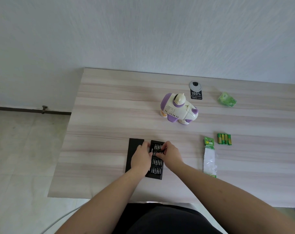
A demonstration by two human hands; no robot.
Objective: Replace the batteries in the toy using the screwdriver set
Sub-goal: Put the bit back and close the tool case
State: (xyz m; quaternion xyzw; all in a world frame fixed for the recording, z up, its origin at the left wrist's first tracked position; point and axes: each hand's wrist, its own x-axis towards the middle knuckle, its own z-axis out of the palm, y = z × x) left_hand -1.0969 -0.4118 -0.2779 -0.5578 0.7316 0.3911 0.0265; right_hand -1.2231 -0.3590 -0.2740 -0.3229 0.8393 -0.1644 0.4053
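The black screwdriver set tray (157, 168), with rows of silver bits, lies near the table's front edge. Its black cover (134, 146) lies just to its left. My left hand (141, 157) curls over the tray's left edge, where a thin silver driver handle shows. My right hand (170, 155) reaches in from the right, and its fingertips pinch at a bit in the tray's middle rows. The white and purple toy (178, 108) stands upright farther back. Several green batteries (224, 139) lie side by side at the right.
An opened battery package (209, 157) lies right of the tray. A crumpled green wrapper (226, 100) sits at the back right. A round cable grommet (195, 85) with a black label (196, 95) is behind the toy. The table's left edge (71, 132) drops to the floor.
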